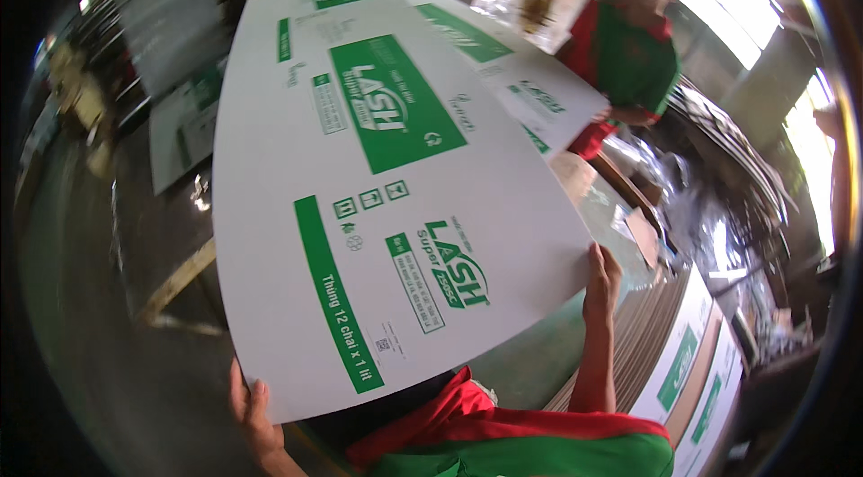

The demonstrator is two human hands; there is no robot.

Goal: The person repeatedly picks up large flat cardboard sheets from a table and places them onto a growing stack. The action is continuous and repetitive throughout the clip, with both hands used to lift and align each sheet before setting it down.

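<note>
A large white cardboard sheet [270, 144] with green printed panels spans the middle of the head view and tapers away from me. Its near left corner is gripped by my left hand [255, 407], thumb on top and fingers at the edge. At the near right corner, my right hand [603, 279] is closed on the same sheet, its arm stretched forward. The sheet is held up off the floor, printed face up. Beyond its right edge lies a second white and green sheet [503, 72], partly covered by the first.
A co-worker [629, 63] in a green and red shirt stands at the far right, one hand on the second sheet. Stacked printed cardboard sheets [670, 351] lie to my right. Shiny plastic wrap [764, 279] is piled beyond them. A wooden frame [180, 284] stands at left.
</note>
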